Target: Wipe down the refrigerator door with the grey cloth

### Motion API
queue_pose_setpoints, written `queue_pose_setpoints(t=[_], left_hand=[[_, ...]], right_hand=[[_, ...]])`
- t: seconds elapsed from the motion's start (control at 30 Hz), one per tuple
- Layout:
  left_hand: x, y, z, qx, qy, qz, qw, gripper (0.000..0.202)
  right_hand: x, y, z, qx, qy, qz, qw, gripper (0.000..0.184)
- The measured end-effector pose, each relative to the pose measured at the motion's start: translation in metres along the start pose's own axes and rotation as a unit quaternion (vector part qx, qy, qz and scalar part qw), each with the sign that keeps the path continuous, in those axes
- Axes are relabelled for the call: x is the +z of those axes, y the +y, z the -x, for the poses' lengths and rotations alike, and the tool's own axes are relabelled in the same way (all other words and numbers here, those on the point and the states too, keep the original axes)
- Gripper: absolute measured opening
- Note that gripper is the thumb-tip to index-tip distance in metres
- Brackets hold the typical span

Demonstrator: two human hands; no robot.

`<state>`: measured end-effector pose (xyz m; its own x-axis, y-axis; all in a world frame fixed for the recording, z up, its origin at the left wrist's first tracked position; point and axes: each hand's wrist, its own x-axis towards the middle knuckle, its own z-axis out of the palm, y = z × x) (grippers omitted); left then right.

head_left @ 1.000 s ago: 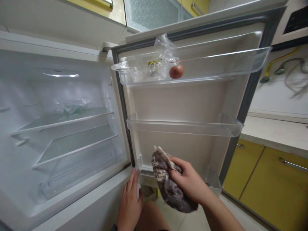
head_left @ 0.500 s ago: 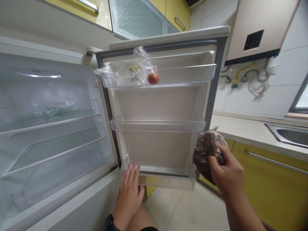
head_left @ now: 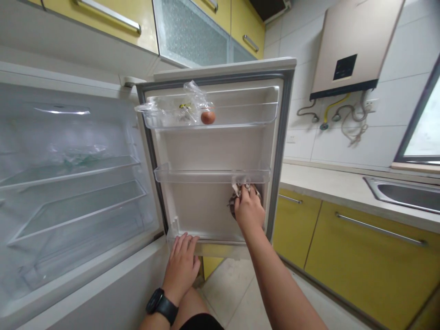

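My right hand (head_left: 248, 210) grips a dark patterned cloth (head_left: 237, 198) and presses it against the inner panel of the open fridge door (head_left: 206, 151), just below the middle door shelf (head_left: 192, 175). My left hand (head_left: 181, 263), with a black watch on the wrist, lies flat with fingers stretched on the white ledge at the foot of the fridge, next to the door's bottom corner. The top door shelf (head_left: 247, 114) holds a crumpled clear plastic bag (head_left: 185, 107) and a brown egg (head_left: 208, 117).
The fridge interior (head_left: 72, 183) on the left has glass shelves and a clear bag at the back. Yellow cabinets (head_left: 364, 247) and a countertop with a steel sink (head_left: 405, 195) run along the right. A wall heater (head_left: 354, 46) with hoses hangs above.
My right hand carried the cloth from the door's outer right edge back onto the inner panel under the middle shelf. The view drew back and right. My left hand stayed on the ledge.
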<state>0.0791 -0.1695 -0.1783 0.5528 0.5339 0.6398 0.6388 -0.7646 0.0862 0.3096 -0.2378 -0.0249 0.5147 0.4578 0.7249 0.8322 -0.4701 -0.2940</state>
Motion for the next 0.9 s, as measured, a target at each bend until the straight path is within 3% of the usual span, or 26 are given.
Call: queue_pose_setpoints(t=[0.17, 0.33, 0.43, 0.73, 0.9], left_hand=[[0.0, 0.003, -0.003, -0.002, -0.002, -0.005, 1.0, 0.056], [-0.001, 0.004, -0.001, -0.009, 0.002, -0.018, 1.0, 0.053], [-0.004, 0.007, 0.001, -0.013, 0.006, -0.02, 1.0, 0.05], [-0.018, 0.015, -0.005, -0.025, -0.013, 0.022, 0.999, 0.049], [-0.02, 0.02, -0.007, -0.044, -0.011, 0.022, 0.999, 0.047]], right_hand=[[0.02, 0.011, 0.025, -0.046, -0.056, -0.033, 0.997, 0.053], [0.013, 0.028, 0.023, 0.063, 0.035, -0.076, 0.994, 0.054], [0.008, 0.02, 0.016, 0.059, 0.053, -0.078, 0.994, 0.055], [0.028, -0.033, 0.001, -0.117, -0.012, -0.03, 0.993, 0.054], [0.037, -0.08, -0.006, -0.247, -0.058, -0.019, 0.967, 0.053]])
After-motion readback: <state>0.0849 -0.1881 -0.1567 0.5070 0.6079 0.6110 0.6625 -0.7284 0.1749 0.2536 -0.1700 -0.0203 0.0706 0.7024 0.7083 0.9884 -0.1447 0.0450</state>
